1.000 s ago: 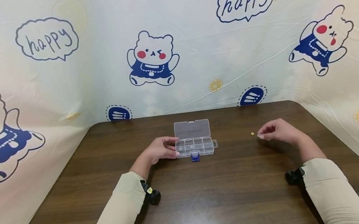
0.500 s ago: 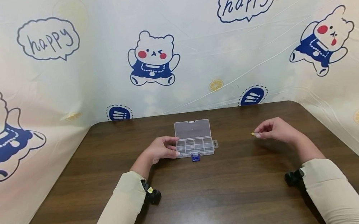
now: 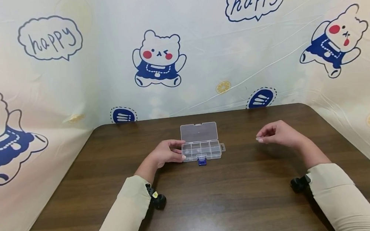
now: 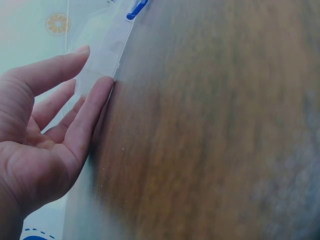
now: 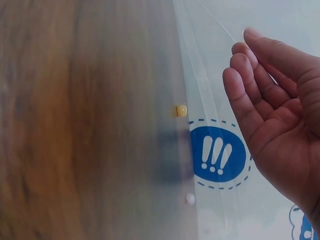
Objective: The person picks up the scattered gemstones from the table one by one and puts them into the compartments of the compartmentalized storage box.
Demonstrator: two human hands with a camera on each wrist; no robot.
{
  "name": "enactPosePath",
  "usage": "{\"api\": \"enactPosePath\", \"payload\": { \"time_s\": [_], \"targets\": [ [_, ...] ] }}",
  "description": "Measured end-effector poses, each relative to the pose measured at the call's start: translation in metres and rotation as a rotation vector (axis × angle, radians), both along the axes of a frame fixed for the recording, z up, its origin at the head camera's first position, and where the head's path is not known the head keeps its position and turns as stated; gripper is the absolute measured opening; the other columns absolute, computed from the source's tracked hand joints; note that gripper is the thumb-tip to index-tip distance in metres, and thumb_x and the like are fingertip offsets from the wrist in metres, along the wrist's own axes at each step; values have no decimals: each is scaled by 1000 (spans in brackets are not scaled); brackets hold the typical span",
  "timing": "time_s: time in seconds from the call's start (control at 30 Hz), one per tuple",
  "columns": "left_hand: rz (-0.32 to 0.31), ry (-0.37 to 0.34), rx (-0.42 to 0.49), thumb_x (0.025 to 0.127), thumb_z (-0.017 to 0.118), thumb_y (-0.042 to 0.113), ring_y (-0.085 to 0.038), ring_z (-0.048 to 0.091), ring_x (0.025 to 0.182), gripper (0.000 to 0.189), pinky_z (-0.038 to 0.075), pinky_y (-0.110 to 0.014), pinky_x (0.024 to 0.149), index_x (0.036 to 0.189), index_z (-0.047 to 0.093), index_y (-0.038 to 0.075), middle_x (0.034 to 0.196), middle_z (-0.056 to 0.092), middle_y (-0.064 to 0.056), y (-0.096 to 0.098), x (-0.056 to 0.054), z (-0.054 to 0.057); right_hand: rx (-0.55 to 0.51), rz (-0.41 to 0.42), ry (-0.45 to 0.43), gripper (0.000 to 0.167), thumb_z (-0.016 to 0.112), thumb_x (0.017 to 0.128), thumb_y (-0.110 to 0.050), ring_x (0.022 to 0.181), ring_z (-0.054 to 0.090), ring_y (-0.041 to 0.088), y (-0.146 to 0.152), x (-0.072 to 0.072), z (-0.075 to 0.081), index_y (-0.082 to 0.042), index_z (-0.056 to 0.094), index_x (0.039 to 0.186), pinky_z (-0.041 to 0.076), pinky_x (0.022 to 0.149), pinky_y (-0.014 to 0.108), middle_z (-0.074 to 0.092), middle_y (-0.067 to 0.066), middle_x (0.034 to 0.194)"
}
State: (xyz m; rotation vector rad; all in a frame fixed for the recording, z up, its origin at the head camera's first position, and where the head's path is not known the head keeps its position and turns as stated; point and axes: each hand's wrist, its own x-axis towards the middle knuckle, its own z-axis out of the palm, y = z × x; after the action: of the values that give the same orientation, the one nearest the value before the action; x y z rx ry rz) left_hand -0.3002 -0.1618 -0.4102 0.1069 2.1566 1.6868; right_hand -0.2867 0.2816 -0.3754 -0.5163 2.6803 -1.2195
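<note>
In the head view, a clear plastic compartment box (image 3: 202,151) stands with its lid raised at the back and a blue latch (image 3: 202,161) at its front. My left hand (image 3: 166,152) holds its left end, thumb at the front corner, a finger at the back. The left wrist view shows the left hand's (image 4: 50,120) fingertips right at the box (image 4: 102,50). My right hand (image 3: 278,134) hovers to the right of the box, thumb and index finger pinched around a tiny pale bead. In the right wrist view, a yellow bead (image 5: 181,110) lies beyond the right hand (image 5: 280,95).
A whitish bead (image 5: 190,199) lies farther along the brown wooden table (image 3: 212,194), hidden in the head view. The box has a hang tab (image 3: 223,147) on its right. Behind the table hangs a printed cloth (image 3: 206,54). Some compartments hold small pale pieces.
My right hand has moved left and now hides the yellow bead in the head view, its fingers still pinched. The left hand stays on the box, which has not moved.
</note>
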Motion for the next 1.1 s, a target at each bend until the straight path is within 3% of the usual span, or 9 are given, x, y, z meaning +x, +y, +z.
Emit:
{"api": "enactPosePath", "payload": {
  "time_s": [0.63, 1.1],
  "targets": [
    [12, 1, -2, 74, 80, -9, -28, 63, 90, 64, 59, -37, 78, 132, 61, 9, 124, 54, -18, 0, 0, 0, -24, 100, 31, 21, 79, 84, -25, 83, 59, 26, -23, 3, 1, -12, 75, 99, 56, 74, 30, 72, 3, 93],
    [8, 1, -1, 73, 80, -9, -28, 63, 91, 64, 59, -36, 78, 132, 61, 10, 123, 54, -19, 0, 0, 0, -60, 110, 69, 17, 78, 85, -22, 79, 59, 24, -41, 6, 0, -10, 75, 98, 56, 70, 30, 72, 3, 92]
  ]
}}
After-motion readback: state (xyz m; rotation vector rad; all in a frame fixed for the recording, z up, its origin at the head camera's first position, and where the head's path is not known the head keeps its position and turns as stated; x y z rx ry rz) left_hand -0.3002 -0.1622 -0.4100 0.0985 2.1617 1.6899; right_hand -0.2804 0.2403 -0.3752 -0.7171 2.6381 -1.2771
